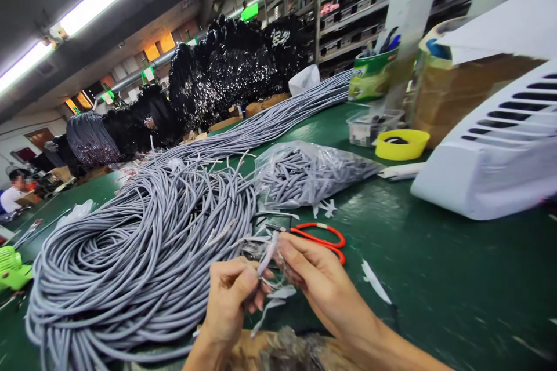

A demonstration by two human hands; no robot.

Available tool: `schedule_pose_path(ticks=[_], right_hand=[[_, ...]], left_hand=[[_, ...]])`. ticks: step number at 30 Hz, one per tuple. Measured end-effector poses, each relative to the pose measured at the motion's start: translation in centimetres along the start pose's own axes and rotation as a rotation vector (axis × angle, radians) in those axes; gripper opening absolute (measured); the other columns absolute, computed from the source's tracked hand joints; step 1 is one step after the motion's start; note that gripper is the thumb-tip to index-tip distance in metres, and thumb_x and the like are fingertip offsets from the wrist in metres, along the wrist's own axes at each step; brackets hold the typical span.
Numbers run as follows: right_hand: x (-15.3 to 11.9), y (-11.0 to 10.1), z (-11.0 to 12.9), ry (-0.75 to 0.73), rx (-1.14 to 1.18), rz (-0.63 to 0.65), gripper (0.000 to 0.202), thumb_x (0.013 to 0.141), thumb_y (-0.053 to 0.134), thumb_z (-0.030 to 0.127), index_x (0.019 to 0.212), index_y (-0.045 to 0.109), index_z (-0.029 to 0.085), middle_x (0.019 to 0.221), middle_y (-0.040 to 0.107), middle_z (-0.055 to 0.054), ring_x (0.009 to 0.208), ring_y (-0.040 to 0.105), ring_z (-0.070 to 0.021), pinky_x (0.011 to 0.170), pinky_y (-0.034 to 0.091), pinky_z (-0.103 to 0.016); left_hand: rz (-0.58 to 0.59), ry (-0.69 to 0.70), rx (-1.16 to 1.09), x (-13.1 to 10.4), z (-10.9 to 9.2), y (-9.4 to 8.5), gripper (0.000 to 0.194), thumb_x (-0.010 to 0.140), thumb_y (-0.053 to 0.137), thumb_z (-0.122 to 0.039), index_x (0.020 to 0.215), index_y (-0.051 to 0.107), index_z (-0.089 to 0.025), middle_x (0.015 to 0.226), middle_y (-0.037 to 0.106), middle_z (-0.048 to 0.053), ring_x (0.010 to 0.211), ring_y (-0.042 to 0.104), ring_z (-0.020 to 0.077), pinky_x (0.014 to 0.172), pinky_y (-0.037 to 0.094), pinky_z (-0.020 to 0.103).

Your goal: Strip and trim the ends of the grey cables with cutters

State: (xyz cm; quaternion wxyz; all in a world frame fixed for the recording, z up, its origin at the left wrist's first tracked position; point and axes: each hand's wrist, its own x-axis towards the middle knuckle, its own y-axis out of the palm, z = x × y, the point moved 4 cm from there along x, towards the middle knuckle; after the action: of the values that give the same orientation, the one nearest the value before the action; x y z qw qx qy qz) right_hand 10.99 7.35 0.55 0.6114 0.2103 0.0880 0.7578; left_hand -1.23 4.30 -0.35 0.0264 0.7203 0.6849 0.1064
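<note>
The left hand (pixel 228 288) and the slightly higher right hand (pixel 324 272) angle inward, fingers pinching a slim, grey, flexible cable piece (pixel 268 254).

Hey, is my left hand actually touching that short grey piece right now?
Touching. The head view shows it: the left hand has its thumb and finger pinched on the lower end of the short grey piece.

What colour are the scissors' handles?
The scissors' handles are bright orange-red, with a small pale patch on one loop; best seen in the head view.
</note>
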Motion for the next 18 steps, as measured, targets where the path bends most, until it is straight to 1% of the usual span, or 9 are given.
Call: schedule_pose_path(ticks=[1, 3, 5, 7, 9, 11, 13, 15, 18], right_hand=[[0.4, -0.7, 0.7, -0.011, 0.031, -0.051, 0.049, 0.066, 0.059, 0.061, 0.051, 0.037, 0.020, 0.048, 0.027, 0.008, 0.041, 0.022, -0.0062, 0.035, 0.022, -0.020], [1.3, -2.4, 2.1, -0.044, 0.146, -0.218, 0.049, 0.062, 0.064, 0.056, 0.051, 0.033, 0.021, 0.047, 0.022, 0.010, 0.038, 0.015, -0.0050, 0.031, 0.016, -0.019], [1.7, -3.5, 3.1, -0.119, 0.187, -0.347, 0.046, 0.062, 0.065, 0.053, 0.052, 0.034, 0.021, 0.046, 0.021, 0.010, 0.037, 0.012, -0.0045, 0.031, 0.012, -0.018], [1.7, -2.8, 2.9, -0.065, 0.077, -0.249, 0.045, 0.063, 0.062, 0.056, 0.051, 0.040, 0.020, 0.043, 0.023, 0.010, 0.036, 0.016, -0.0041, 0.031, 0.014, -0.018], [1.1, -0.7, 1.9, 0.033, -0.096, 0.035, 0.040, 0.061, 0.067, 0.051, 0.053, 0.048, 0.017, 0.046, 0.035, 0.007, 0.040, 0.027, -0.0046, 0.036, 0.023, -0.018], [0.3, 1.0, 0.9, 0.060, -0.185, 0.224, 0.034, 0.058, 0.070, 0.045, 0.061, 0.055, 0.015, 0.051, 0.045, 0.005, 0.043, 0.030, -0.0049, 0.039, 0.025, -0.019], [-0.3, 1.7, 0.3, 0.052, -0.232, 0.261, 0.031, 0.059, 0.071, 0.041, 0.066, 0.057, 0.014, 0.050, 0.046, 0.006, 0.042, 0.027, -0.0043, 0.037, 0.022, -0.018], [-0.3, 1.6, 0.1, 0.041, -0.260, 0.209, 0.029, 0.059, 0.071, 0.040, 0.063, 0.057, 0.014, 0.048, 0.044, 0.007, 0.040, 0.026, -0.0041, 0.035, 0.021, -0.018], [0.0, 1.1, -0.2, 0.033, -0.213, 0.135, 0.031, 0.060, 0.068, 0.043, 0.059, 0.055, 0.015, 0.052, 0.051, 0.003, 0.044, 0.040, -0.0074, 0.039, 0.034, -0.020]], left_hand=[[-0.008, 0.023, -0.003, -0.1, -0.2, -0.1, 0.043, 0.062, 0.068, -0.053, 0.056, 0.068, -0.010, 0.047, 0.053, 0.003, 0.034, 0.037, 0.0046, 0.032, 0.023, 0.017], [-0.028, 0.066, -0.016, -0.2, -0.6, -0.4, 0.041, 0.061, 0.069, -0.052, 0.053, 0.069, -0.011, 0.046, 0.053, 0.003, 0.035, 0.040, 0.0054, 0.032, 0.026, 0.017], [-0.055, 0.085, -0.018, -0.2, -0.8, -0.5, 0.040, 0.061, 0.070, -0.050, 0.050, 0.068, -0.011, 0.046, 0.054, 0.003, 0.035, 0.041, 0.0056, 0.031, 0.027, 0.016], [-0.104, 0.088, -0.032, -0.1, -0.7, -0.5, 0.035, 0.060, 0.072, -0.046, 0.054, 0.069, -0.011, 0.046, 0.055, 0.003, 0.034, 0.042, 0.0058, 0.030, 0.028, 0.015], [-0.168, 0.095, -0.070, 0.1, -0.6, -0.5, 0.030, 0.058, 0.074, -0.042, 0.061, 0.071, -0.012, 0.043, 0.055, 0.001, 0.033, 0.043, 0.0062, 0.029, 0.031, 0.015], [-0.229, 0.107, -0.090, 0.3, -0.5, -0.6, 0.029, 0.056, 0.076, -0.039, 0.066, 0.070, -0.012, 0.041, 0.054, 0.000, 0.031, 0.043, 0.0065, 0.029, 0.033, 0.015], [-0.252, 0.105, -0.062, 0.4, -0.4, -0.6, 0.030, 0.057, 0.076, -0.039, 0.063, 0.067, -0.011, 0.041, 0.054, -0.001, 0.030, 0.043, 0.0065, 0.028, 0.034, 0.015], [-0.259, 0.103, -0.026, 0.4, -0.3, -0.5, 0.032, 0.059, 0.074, -0.041, 0.061, 0.064, -0.011, 0.040, 0.053, -0.002, 0.029, 0.042, 0.0058, 0.027, 0.033, 0.014], [-0.244, 0.098, 0.002, 0.2, -0.2, 0.0, 0.035, 0.063, 0.070, -0.046, 0.063, 0.055, -0.013, 0.036, 0.046, -0.007, 0.024, 0.038, 0.0039, 0.025, 0.028, 0.012]])
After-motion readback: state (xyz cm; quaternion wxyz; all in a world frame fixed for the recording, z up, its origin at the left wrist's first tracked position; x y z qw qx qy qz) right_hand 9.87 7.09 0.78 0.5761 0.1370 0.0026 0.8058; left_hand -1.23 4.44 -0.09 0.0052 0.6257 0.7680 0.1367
